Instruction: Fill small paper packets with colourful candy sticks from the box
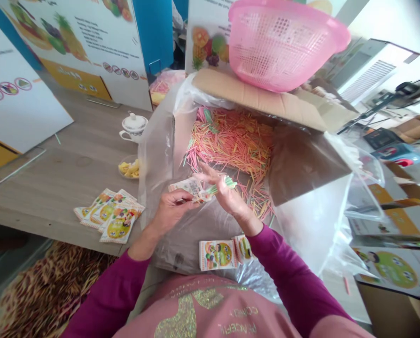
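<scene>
My left hand (173, 206) pinches a small printed packet (187, 187) by its near edge, above the open cardboard box. My right hand (227, 195) is closed on a little bunch of thin green sticks (215, 188), holding them at the packet's right end; their far tips are hidden there. Beyond both hands, a heap of pink, orange and yellow sticks (231, 141) lies in the plastic-lined box (305, 155). Just in front of my body rests a stack of flat printed packets (217, 255), with more packets (244, 249) beside it, partly behind my right sleeve.
On the wooden table to the left lie several printed packets (116, 218), near a small dish of yellow pieces (129, 168) and a lidded white cup (134, 126). A pink basket (283, 47) stands behind the box. Large printed cartons (86, 51) line the back left.
</scene>
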The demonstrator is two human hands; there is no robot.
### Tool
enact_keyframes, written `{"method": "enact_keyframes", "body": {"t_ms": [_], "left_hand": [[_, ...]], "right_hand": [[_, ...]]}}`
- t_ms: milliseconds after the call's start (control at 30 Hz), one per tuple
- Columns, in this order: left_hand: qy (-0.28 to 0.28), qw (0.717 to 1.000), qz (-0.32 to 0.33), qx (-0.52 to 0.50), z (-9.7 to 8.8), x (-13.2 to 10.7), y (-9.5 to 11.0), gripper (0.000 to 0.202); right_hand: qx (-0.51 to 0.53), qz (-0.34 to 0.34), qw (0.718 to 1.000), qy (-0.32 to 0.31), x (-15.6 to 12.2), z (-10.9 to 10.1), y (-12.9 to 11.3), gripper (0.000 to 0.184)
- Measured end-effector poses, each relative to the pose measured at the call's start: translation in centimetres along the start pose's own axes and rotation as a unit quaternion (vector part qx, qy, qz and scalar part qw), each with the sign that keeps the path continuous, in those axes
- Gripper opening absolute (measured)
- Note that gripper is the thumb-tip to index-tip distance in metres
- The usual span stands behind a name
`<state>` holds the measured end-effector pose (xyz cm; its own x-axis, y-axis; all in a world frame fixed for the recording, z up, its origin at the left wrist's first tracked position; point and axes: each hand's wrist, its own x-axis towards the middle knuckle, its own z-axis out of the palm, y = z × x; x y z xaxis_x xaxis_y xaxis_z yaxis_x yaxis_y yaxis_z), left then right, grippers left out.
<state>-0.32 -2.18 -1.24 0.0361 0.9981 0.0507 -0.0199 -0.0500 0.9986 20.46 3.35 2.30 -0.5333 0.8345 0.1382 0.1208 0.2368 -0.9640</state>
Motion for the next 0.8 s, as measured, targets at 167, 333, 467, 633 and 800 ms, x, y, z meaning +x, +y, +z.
{"method": "enact_keyframes", "body": {"t_ms": [167,333,467,633,800], "left_hand": [[-0.012,0.998,-0.047,-0.037,0.7,-0.3,-0.5,0.021],[-0.031,0.997,-0.045,-0.052,1.4,-0.2,-1.1,0.024],[-0.046,0.997,-0.022,-0.052,1.9,0.0,-1.5,0.026],[-0.051,0.993,-0.026,-0.106,2.5,0.1,-2.2,0.019],[-0.057,0.989,-0.026,-0.137,3.3,-0.5,-1.8,0.027]], "right_hand": [[-0.005,0.008,1.0,-0.02,-0.9,-0.8,-0.9,0.085],[-0.045,-0.007,0.998,-0.036,-1.1,-1.2,-3.0,0.086],[-0.108,0.024,0.992,-0.064,-1.0,-1.1,-3.7,0.081],[-0.028,-0.003,0.999,-0.045,-1.1,-1.3,-3.1,0.086],[-0.041,-0.009,0.999,-0.015,-1.8,0.6,-1.6,0.075]]}}
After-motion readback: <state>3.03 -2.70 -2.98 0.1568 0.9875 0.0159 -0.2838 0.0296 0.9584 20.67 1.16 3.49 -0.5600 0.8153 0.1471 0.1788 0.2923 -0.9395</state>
